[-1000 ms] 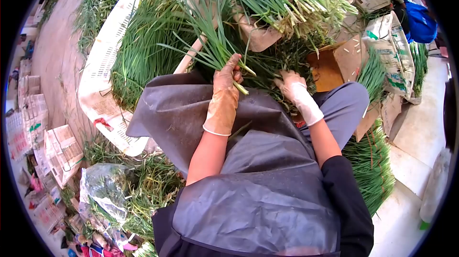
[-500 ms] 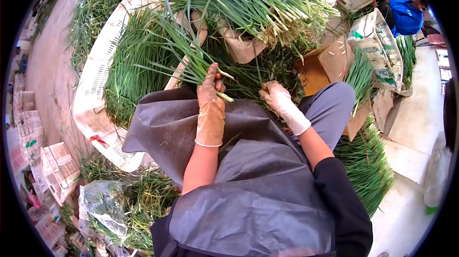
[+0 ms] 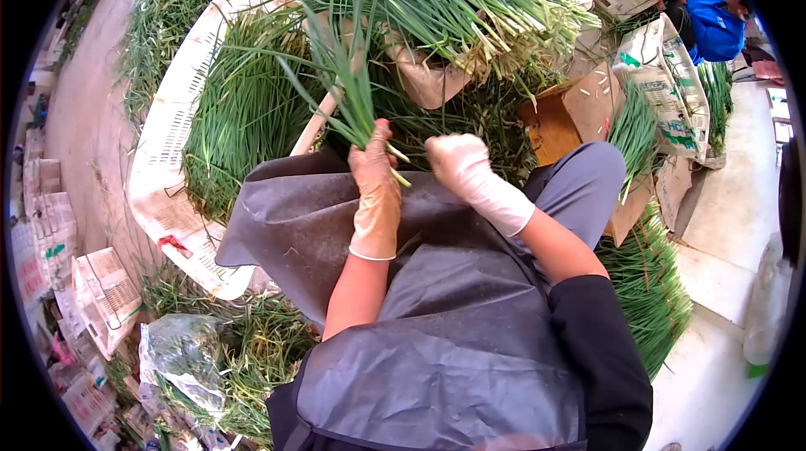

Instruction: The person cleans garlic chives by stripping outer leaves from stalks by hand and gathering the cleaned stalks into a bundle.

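Note:
My gloved left hand (image 3: 375, 170) is closed around a small bunch of garlic chives (image 3: 357, 86), leaves pointing up and away, pale stem ends sticking out past the thumb. Just to its right, my gloved right hand (image 3: 460, 161) is curled closed, apart from the stems. What its fingers hold, if anything, is hidden. Both hands are above the dark apron (image 3: 453, 300) on my lap. Beyond them a large pile of chives (image 3: 445, 6) rests on a support, cut ends toward the right.
A white crate (image 3: 159, 144) with more chives stands on the left. Loose trimmings (image 3: 269, 359) and a clear plastic bag (image 3: 180, 359) lie at lower left. On the right are a cardboard box (image 3: 558, 128), a tied chive bundle (image 3: 646, 291) and, farther back, a person in blue (image 3: 714, 24).
My right hand has moved left and up, nearer the held bunch, and its fingers have curled closed. In my left hand the bunch has swung more upright.

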The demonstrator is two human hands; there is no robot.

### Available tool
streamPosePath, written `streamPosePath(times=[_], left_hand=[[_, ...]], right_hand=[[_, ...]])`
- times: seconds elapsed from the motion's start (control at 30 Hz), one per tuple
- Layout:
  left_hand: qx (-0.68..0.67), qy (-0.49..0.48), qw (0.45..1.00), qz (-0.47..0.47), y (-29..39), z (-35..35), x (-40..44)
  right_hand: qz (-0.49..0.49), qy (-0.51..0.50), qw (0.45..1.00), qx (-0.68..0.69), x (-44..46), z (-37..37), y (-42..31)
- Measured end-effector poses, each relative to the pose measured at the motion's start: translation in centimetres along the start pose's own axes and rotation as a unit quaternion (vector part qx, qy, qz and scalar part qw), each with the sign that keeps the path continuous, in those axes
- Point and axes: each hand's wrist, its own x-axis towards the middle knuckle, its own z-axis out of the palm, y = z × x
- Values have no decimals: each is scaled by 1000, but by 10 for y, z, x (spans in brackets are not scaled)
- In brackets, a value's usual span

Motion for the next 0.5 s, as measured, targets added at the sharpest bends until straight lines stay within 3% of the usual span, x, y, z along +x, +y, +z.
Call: streamPosePath(times=[0.07,0.1,0.13,0.17,0.23,0.27,0.33,0.43,0.47,0.5], left_hand=[[-52,-63,996,31,11,-4,-2],[-82,-100,991,45,20,0,-8],[-136,-155,978,-27,26,-1,-9],[-131,-156,978,-30,25,-2,-7],[-124,-220,963,-97,21,-3,-3],[-106,-204,964,-138,17,-3,3],[-122,-137,967,-177,13,4,0],[-155,-122,962,-187,4,3,7],[-171,-119,962,-178,-1,1,9],[-198,-139,952,-186,-4,-1,11]], right_hand=[[18,62,993,-100,22,8,33],[26,179,974,-133,39,-8,38],[39,256,954,-154,59,-15,46],[77,247,939,-226,78,-18,53],[143,172,937,-269,107,-10,68],[141,176,936,-271,108,-14,69],[146,141,978,-55,102,-33,65],[91,256,957,104,82,-43,66],[173,155,968,93,76,-43,66],[223,57,948,221,71,-43,67]])
